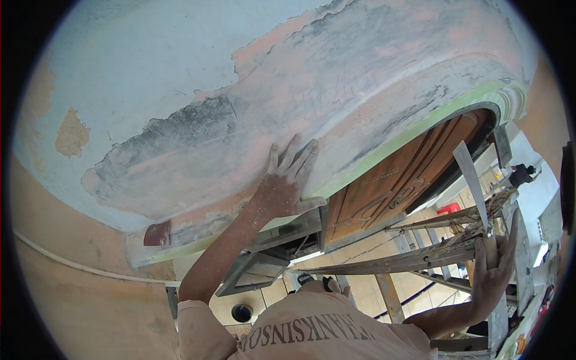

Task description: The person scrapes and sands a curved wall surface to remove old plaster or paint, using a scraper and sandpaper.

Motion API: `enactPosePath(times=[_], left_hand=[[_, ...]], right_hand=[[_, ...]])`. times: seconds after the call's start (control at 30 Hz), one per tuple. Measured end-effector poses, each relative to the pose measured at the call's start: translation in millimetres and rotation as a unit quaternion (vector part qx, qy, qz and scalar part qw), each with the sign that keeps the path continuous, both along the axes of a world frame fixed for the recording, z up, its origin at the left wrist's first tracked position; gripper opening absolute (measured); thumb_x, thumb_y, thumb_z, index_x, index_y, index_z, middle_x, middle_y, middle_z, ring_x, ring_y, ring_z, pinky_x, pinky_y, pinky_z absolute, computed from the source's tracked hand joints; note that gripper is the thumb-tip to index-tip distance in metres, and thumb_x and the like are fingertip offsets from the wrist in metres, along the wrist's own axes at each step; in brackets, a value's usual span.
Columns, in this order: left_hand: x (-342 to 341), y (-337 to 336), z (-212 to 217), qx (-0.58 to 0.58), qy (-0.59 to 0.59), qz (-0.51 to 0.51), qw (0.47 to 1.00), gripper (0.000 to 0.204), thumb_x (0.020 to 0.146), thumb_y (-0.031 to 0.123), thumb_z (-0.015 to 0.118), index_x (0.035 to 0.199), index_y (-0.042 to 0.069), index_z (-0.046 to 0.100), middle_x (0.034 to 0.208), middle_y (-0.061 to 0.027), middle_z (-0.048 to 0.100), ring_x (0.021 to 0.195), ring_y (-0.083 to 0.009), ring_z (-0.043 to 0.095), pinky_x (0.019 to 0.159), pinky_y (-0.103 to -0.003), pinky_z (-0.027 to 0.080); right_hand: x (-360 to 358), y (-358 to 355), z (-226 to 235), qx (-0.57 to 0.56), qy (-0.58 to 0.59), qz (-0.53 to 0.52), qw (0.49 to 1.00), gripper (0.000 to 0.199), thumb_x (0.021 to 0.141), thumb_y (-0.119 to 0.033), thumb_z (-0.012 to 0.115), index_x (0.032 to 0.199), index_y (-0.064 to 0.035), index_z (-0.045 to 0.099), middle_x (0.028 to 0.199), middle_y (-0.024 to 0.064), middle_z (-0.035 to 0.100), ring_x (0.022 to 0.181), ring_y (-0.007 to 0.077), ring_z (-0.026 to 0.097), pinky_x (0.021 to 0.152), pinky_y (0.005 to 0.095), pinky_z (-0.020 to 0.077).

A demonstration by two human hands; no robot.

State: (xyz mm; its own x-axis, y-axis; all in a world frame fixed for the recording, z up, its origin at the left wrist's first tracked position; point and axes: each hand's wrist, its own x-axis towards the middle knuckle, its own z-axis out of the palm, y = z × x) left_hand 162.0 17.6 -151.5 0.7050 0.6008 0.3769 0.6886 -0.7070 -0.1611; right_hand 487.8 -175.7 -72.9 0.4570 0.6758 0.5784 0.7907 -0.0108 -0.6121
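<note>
My left hand (287,182) lies flat with fingers spread on the pink and grey scraped plaster of a curved arch moulding (336,78), just above its pale green edge band (408,129). Nothing shows in that hand. My right hand (493,270) is wrapped around an upright rail of a paint-spattered ladder or scaffold frame (420,258) at the lower right. A small brown sheet like sandpaper (157,234) rests on the ledge of the moulding, left of my left forearm.
Pale blue paint (150,54) covers the wall above the scraped patch, with bare spots at the left. A carved brown wooden door (408,174) sits under the arch. Below are a tiled floor, a red stool (449,208) and a window frame (258,270).
</note>
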Motion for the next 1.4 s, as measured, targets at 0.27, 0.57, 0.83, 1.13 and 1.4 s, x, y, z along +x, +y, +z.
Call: enactPosePath(times=[0.27, 0.57, 0.83, 1.13, 1.4], left_hand=[[-3.8, -3.6, 10.6, 0.031, 0.046, 0.073, 0.996, 0.092, 0.074, 0.067, 0.049, 0.137, 0.002, 0.031, 0.144, -0.0160, 0.027, 0.134, -0.0394, 0.020, 0.102, -0.063, 0.022], [-24.3, -13.4, 2.6, 0.002, 0.016, 0.059, 0.998, 0.096, 0.072, 0.066, 0.053, 0.136, -0.002, 0.032, 0.142, -0.0182, 0.031, 0.134, -0.0388, 0.021, 0.105, -0.058, 0.019], [-42.6, -36.2, -17.8, -0.058, 0.038, 0.070, 0.995, 0.099, 0.071, 0.070, 0.050, 0.137, -0.002, 0.029, 0.143, -0.0224, 0.025, 0.132, -0.0424, 0.021, 0.104, -0.060, 0.016], [-37.5, -26.6, -16.2, -0.003, -0.015, 0.086, 0.996, 0.097, 0.071, 0.069, 0.051, 0.139, 0.004, 0.029, 0.145, -0.0234, 0.018, 0.134, -0.0434, 0.016, 0.105, -0.062, 0.012], [-31.9, -20.0, -16.7, -0.029, -0.051, 0.090, 0.994, 0.094, 0.072, 0.070, 0.050, 0.137, 0.004, 0.033, 0.144, -0.0262, 0.018, 0.133, -0.0448, 0.016, 0.105, -0.061, 0.013]], right_hand=[[4.2, -5.8, -0.8, -0.021, 0.013, 0.016, 1.000, 0.067, 0.079, 0.006, 0.057, 0.139, -0.0083, 0.031, 0.083, 0.0056, 0.048, 0.073, 0.0123, 0.044, 0.065, 0.0243, 0.0401], [-2.6, -2.1, 2.9, -0.011, 0.029, -0.005, 0.999, 0.068, 0.077, 0.002, 0.060, 0.139, -0.0082, 0.033, 0.076, 0.0052, 0.047, 0.068, 0.0134, 0.043, 0.063, 0.0266, 0.0392], [0.4, -1.7, 1.8, -0.008, 0.068, 0.016, 0.998, 0.066, 0.080, 0.002, 0.059, 0.140, -0.0102, 0.032, 0.080, 0.0033, 0.047, 0.068, 0.0105, 0.042, 0.061, 0.0244, 0.0384], [6.0, -4.0, -1.2, -0.012, 0.008, -0.017, 1.000, 0.067, 0.080, 0.002, 0.060, 0.140, -0.0121, 0.033, 0.080, 0.0027, 0.047, 0.069, 0.0098, 0.042, 0.063, 0.0220, 0.0374], [3.4, -3.4, -0.2, -0.007, 0.028, -0.004, 1.000, 0.065, 0.081, 0.001, 0.059, 0.139, -0.0113, 0.033, 0.082, 0.0050, 0.050, 0.071, 0.0107, 0.045, 0.065, 0.0236, 0.0393]])
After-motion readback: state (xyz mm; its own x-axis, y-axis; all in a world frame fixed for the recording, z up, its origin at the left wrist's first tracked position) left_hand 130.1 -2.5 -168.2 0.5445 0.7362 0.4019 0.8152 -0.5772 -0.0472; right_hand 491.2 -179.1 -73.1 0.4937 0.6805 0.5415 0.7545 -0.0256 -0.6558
